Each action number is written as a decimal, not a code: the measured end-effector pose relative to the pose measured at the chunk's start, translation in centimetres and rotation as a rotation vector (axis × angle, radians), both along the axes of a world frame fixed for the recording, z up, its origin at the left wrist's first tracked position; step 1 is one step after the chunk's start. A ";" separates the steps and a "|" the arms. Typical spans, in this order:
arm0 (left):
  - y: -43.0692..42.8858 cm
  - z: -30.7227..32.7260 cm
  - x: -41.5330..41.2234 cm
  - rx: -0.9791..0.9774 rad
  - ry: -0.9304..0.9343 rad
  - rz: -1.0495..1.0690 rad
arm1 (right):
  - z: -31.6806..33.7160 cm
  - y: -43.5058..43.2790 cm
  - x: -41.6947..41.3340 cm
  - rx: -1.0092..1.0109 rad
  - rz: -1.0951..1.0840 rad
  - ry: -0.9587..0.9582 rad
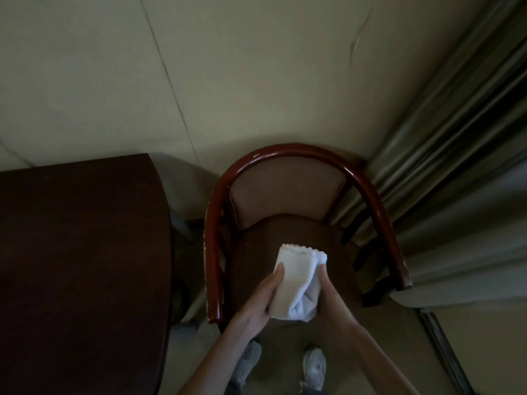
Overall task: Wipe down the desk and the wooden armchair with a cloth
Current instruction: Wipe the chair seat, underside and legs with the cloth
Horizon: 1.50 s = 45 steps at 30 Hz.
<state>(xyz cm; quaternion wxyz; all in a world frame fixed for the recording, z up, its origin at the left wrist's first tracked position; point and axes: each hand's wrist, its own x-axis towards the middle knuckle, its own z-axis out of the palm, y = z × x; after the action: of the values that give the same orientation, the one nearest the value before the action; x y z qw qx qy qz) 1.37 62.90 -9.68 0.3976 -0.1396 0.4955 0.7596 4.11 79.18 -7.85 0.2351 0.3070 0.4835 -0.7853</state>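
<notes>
While both hands are clamped on it, the folded white cloth [296,283] hangs over the front half of the chair seat; whether it touches the seat cannot be told.

- Left hand [262,297]: thumb laid on top of the cloth, fingers underneath, pinching the near edge.
- Right hand [332,295]: wrapped round the bunched right side.
- Red-brown lacquered wooden armchair [285,151]: curved top rail runs down into both arms; brown seat [256,238], padded backrest [285,189]. Pale chips show along the arm nearest the desk.
- Dark brown wooden desk [79,238]: just beside the chair, on the person's left.
- Grey pleated curtain [456,138]: close against the far arm.

Judgement: the cloth is being refolded or readied for the chair. To do it well, keep a flat pad with a clean face outward, then follow the rail in one pass from arm tip over the back to the other tip. Go lightly over the chipped lacquer, and keep the curtain out of the stroke.
</notes>
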 end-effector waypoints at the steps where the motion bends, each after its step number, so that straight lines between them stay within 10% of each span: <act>1: 1.2 0.4 0.2 -0.024 -0.019 0.010 | 0.2 1.1 0.5 -0.002 0.037 0.041; 13: 12.1 2.3 1.5 -0.408 0.266 0.082 | 1.6 10.5 1.6 0.621 0.216 0.359; 17: 11.8 2.7 1.4 -0.278 0.063 0.591 | 1.9 10.7 1.7 0.555 0.061 0.421; 26: 7.4 9.6 -2.0 -0.387 0.420 0.575 | 4.9 12.0 1.5 -0.200 -0.040 0.135; 38: 3.7 14.2 -3.4 -0.022 0.237 0.332 | 8.7 10.2 -1.3 0.233 0.558 0.448; 45: 0.6 13.7 -5.0 -0.167 0.150 0.248 | 11.2 8.3 -3.0 0.219 0.478 0.449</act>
<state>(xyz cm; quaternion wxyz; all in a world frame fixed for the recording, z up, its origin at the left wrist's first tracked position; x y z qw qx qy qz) -3.63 63.51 4.00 0.2497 -0.1749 0.5644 0.7671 1.16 87.49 3.35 0.2658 0.0280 0.6626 -0.6997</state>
